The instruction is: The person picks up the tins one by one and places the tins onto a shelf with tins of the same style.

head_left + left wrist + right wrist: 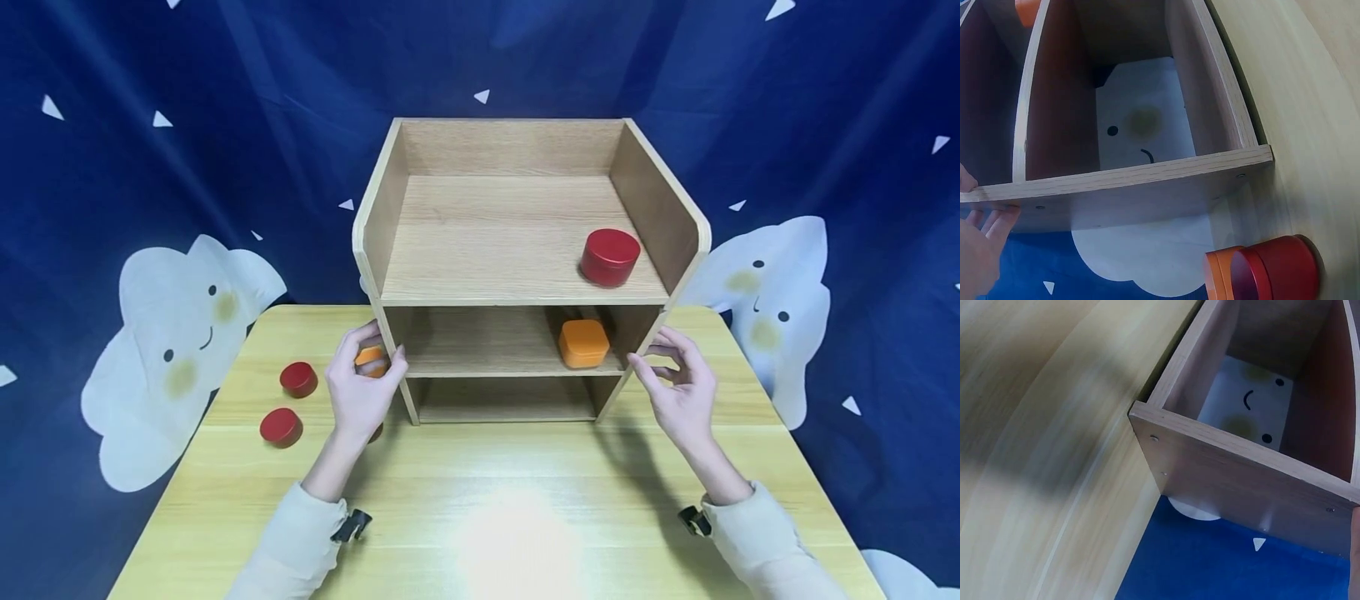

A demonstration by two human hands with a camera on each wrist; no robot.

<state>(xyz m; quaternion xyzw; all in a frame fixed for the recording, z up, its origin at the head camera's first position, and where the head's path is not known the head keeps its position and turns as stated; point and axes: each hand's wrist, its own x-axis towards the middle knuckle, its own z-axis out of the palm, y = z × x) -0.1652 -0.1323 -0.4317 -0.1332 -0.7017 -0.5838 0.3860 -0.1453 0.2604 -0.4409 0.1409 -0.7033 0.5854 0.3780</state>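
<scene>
A small wooden shelf unit (502, 233) with several tiers stands on the table. My left hand (360, 383) grips its left side panel, thumb at the front edge and fingers along the outer face. On the opposite side my right hand (681, 390) pinches the right panel's front edge between thumb and fingers. A round red tin (610, 258) sits at the right of the top tier. Below it, an orange rounded-square box (583, 343) rests on the middle tier. The bottom tier (506, 400) holds nothing.
Two round red lids or tins (298, 379) lie on the table (450, 492) left of my left hand. Partly hidden behind that hand is an orange container (371, 361); a red tin (1288, 269) stands beside it. A blue curtain (517, 58) hangs behind.
</scene>
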